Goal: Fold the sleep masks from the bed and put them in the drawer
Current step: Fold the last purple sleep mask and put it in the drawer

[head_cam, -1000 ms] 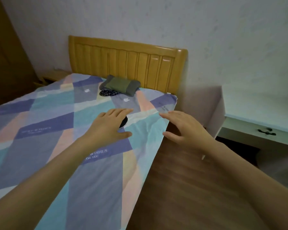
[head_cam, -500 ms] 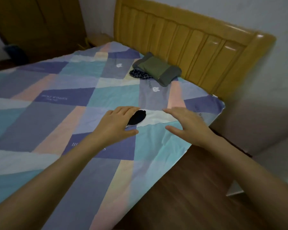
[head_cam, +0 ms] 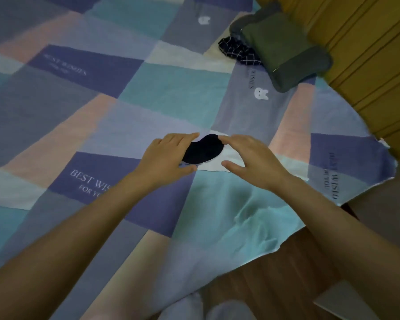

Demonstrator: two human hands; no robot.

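A black sleep mask [head_cam: 203,150] lies flat on the patchwork bed sheet [head_cam: 129,112], near the bed's right side. My left hand [head_cam: 166,155] rests over the mask's left end, fingers spread, covering part of it. My right hand [head_cam: 252,158] hovers at the mask's right end with fingers apart, its fingertips just touching the edge. Neither hand has closed around the mask. The drawer is out of view.
A green-grey pillow [head_cam: 284,47] lies by the wooden headboard [head_cam: 367,65], with a dark checked cloth [head_cam: 238,50] beside it. The brown wood floor [head_cam: 275,285] runs along the bed's right edge. My feet in light socks [head_cam: 206,308] show at the bottom.
The view has tilted down and closer to the bed. Both hands moved inward onto the black mask; the right hand came from the bed's edge to the mask's right end.
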